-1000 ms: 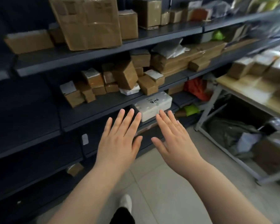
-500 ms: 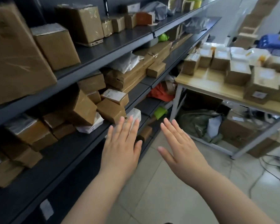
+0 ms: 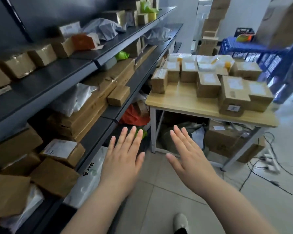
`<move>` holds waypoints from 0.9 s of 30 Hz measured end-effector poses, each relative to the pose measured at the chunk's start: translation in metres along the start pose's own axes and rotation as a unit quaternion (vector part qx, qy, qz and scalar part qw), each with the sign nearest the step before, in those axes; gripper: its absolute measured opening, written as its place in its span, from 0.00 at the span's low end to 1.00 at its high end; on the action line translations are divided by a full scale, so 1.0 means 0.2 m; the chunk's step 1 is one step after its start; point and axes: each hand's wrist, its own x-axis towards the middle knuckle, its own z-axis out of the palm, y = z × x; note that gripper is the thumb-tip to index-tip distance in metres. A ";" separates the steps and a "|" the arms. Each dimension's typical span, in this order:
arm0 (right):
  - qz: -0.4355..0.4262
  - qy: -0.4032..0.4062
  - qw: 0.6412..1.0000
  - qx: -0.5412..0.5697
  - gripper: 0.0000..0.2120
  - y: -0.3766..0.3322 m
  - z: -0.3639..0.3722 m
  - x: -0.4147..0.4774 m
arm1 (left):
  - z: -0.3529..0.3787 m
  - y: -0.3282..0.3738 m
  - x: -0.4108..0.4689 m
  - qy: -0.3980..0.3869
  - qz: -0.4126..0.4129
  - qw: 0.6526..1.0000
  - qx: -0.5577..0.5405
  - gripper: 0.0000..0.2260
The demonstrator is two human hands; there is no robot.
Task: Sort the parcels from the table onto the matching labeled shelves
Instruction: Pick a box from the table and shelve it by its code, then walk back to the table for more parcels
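parcels point(image 3: 208, 84): brown, white labels | table point(image 3: 189, 102): pale wood | shelves point(image 3: 108, 48): dark grey | crate point(image 3: 254, 53): blue

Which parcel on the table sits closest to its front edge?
The large cardboard box at the table's front right, small label on its front face; the others sit farther back.

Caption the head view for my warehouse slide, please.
Both empty hands, left and right, held open between the parcel-filled shelves and the wooden table of boxed parcels.
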 end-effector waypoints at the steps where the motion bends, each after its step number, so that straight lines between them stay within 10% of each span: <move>1: -0.003 -0.002 1.000 0.004 0.30 0.07 -0.04 0.08 | 0.02 0.03 0.11 -0.004 -0.008 1.000 -0.003 0.27; 14: 0.023 -0.026 0.999 0.002 0.30 0.85 -0.36 0.80 | 0.30 0.44 1.15 -0.008 -0.022 0.997 -0.073 0.28; 27: 0.074 -0.064 0.995 -0.002 0.31 1.19 -0.22 1.75 | 0.72 0.14 2.19 -0.078 -0.005 0.993 -0.084 0.27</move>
